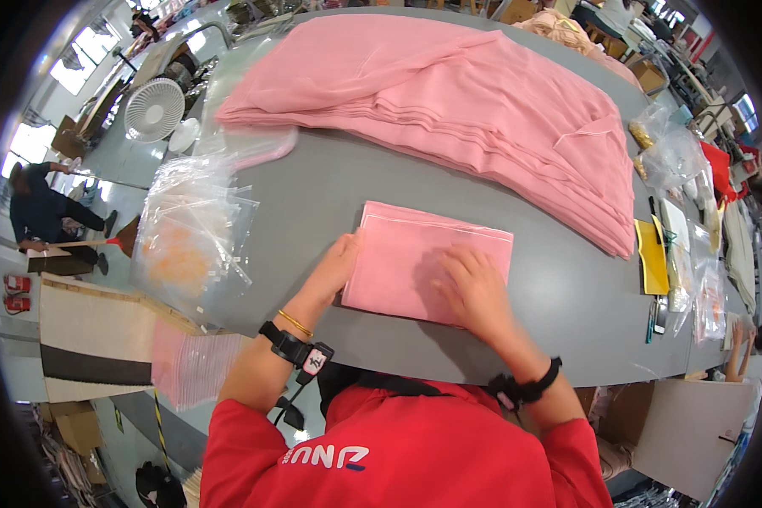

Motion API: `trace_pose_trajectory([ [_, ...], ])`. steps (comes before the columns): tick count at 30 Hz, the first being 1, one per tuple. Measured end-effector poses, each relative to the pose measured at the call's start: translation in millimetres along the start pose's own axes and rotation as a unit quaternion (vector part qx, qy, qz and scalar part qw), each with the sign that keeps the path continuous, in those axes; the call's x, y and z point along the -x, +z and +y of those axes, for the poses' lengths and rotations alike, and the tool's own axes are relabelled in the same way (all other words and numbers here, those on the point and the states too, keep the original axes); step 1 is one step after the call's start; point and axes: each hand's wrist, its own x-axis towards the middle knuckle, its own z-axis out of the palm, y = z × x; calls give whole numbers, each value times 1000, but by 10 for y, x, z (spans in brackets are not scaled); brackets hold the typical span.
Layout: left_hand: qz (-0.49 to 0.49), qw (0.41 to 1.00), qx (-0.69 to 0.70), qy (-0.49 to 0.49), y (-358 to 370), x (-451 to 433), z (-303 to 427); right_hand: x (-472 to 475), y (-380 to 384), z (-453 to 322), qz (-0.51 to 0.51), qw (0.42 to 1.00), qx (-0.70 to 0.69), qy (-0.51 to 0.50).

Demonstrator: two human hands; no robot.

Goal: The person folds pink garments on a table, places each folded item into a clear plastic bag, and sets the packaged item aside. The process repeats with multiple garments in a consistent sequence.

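A folded rectangle of thin pink cloth (413, 263) lies on the grey table (584, 305) in front of me. My left hand (343, 259) is at its left edge, the thumb along the side and the other fingers mostly hidden. Over the right half of the cloth is my right hand (473, 286), slightly blurred, fingers apart and holding nothing; whether it touches the fabric is hard to tell. Beyond them spreads a wide layered stack of the same pink cloth (432, 95), its top layer creased and partly turned over.
Clear plastic bags (193, 235) lie in a pile at the table's left. Toward the right are a yellow sheet (652, 257), pens and more plastic bags (670, 155). Packed pink pieces (193, 362) fill a carton below left. A person (51, 209) with a broom stands beyond.
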Motion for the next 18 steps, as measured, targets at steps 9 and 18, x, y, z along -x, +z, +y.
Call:
trace_pose_trajectory([
  [9,2,999,-49,2,-11,397,-84,-1179,652,94,-38,998,-44,-5],
  [18,-6,999,-33,-3,71,422,-58,-1279,900,254,38,996,-69,52],
])
